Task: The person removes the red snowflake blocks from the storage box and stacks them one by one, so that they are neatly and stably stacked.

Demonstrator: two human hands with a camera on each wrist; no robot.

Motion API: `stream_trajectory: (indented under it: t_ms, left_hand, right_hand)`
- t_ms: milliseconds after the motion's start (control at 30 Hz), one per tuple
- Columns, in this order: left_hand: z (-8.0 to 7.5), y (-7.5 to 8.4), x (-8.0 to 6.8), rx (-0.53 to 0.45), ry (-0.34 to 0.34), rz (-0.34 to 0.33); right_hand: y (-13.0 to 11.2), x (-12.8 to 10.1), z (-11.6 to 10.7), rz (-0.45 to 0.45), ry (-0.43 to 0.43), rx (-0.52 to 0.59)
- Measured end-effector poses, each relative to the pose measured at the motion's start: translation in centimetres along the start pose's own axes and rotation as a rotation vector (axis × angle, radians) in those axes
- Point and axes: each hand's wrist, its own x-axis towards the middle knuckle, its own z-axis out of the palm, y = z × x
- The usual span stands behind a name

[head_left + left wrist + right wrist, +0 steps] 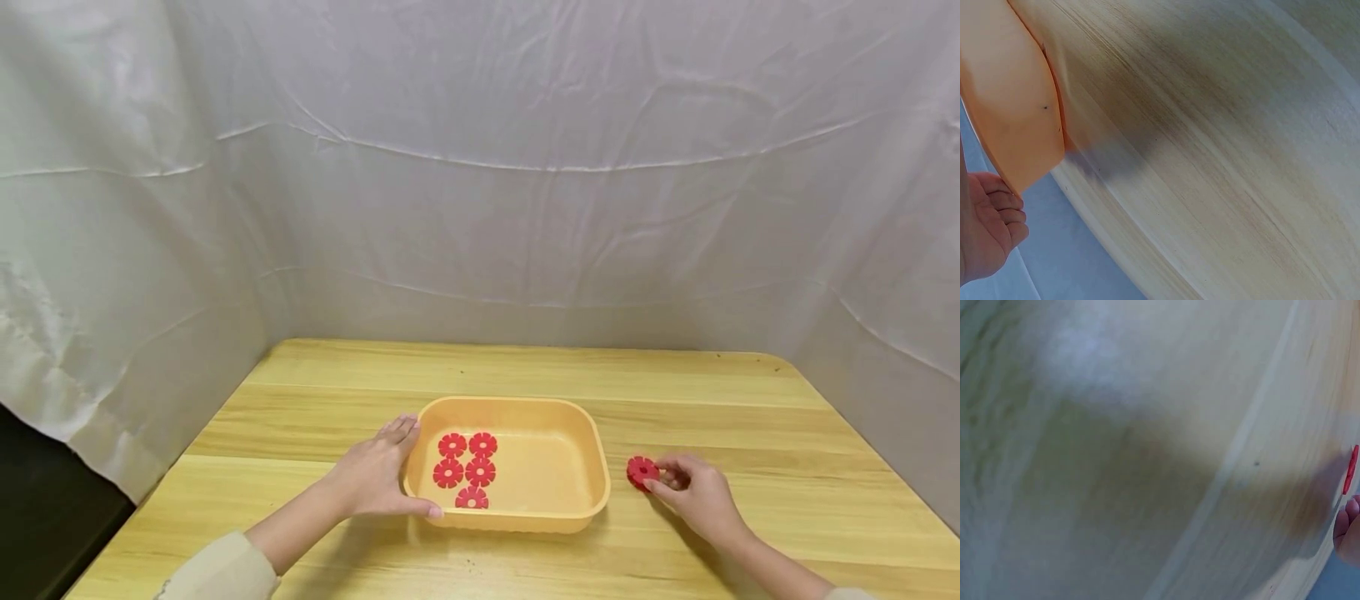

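Head view: left hand (pixel 375 479) rests against the left end of an orange tray (pixel 585 467) on a wooden tabletop (pixel 525 375), fingers straight along the tray's outer wall up to the far-left corner, thumb stretched out along the near wall, nothing pinched or gripped. Left wrist view shows the same hand (pixel 988 231) low at the left edge with fingertips next to the tray wall (pixel 1010 106), tabletop (pixel 1210 156) filling the rest. Right hand (pixel 693 492) is on the tabletop just right of the tray, apart from it, fingers curled and pinching a red disc (pixel 642 471) at its left side; the disc looks tilted up on edge, touching or just above the wood, cannot tell which. Right wrist view is blurred: only a sliver of the disc (pixel 1350 469) edge-on at the right border, with the fingertips (pixel 1347 528) just below it, over the tabletop (pixel 1147 456). Inside the tray, five more red discs (pixel 467 469), flower-shaped with notched rims, lie flat in the left half: two in a far row, two in a middle row, one at the near wall, close together and some touching. Right half of the tray floor bare. White sheet (pixel 480 167) hangs behind and to both sides of the tabletop. Light sleeve (pixel 217 571) on the left forearm at bottom left.
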Motion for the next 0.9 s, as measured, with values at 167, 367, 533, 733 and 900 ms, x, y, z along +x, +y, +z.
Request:
stream_trajectory:
  t_ms: [167,367,533,733,900]
  left_hand:
    - [0.01,-0.01,0.0,-0.001,0.006,0.005]
    - [0.07,-0.07,0.02,0.005,0.01,0.011]
    - [0.13,-0.08,0.06,0.006,0.007,0.009]
    - [0.17,-0.08,0.06,0.01,0.008,0.005]
    - [0.13,-0.03,0.05,0.025,0.009,0.008]
  right_hand:
    - [0.28,-0.13,0.17,0.011,-0.009,-0.008]
    - [0.46,-0.29,0.39,0.011,0.004,-0.023]
    - [0.45,-0.31,0.45,0.015,0.011,-0.032]
    - [0.26,-0.22,0.31,0.033,-0.014,-0.044]
    - [0.18,-0.1,0.14,0.08,-0.064,-0.056]
